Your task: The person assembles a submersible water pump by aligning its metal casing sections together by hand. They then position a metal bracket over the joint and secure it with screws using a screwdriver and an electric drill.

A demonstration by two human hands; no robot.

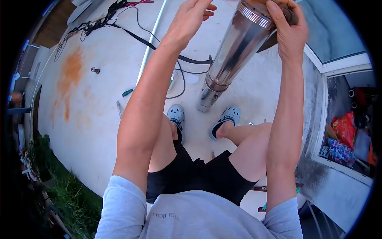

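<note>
A long shiny steel cylinder, which looks like a submersible pump body, stands tilted in front of my feet, its narrower end low near the floor. Threads ring its upper end, and brownish grime shows inside the rim. My right hand grips that upper end, thumb over the rim and fingers around a dark part at its far side. To the left of the cylinder, my left hand is raised with fingers stretched out, holding nothing visible. The top edge of the view cuts off part of this hand. A black cable runs behind the cylinder.
On the concrete floor lie a green-handled screwdriver, a small fitting and a long white pipe. Tangled black cables are at upper left. Rust stains mark the floor. At right is a window frame with bags below; grass borders the left.
</note>
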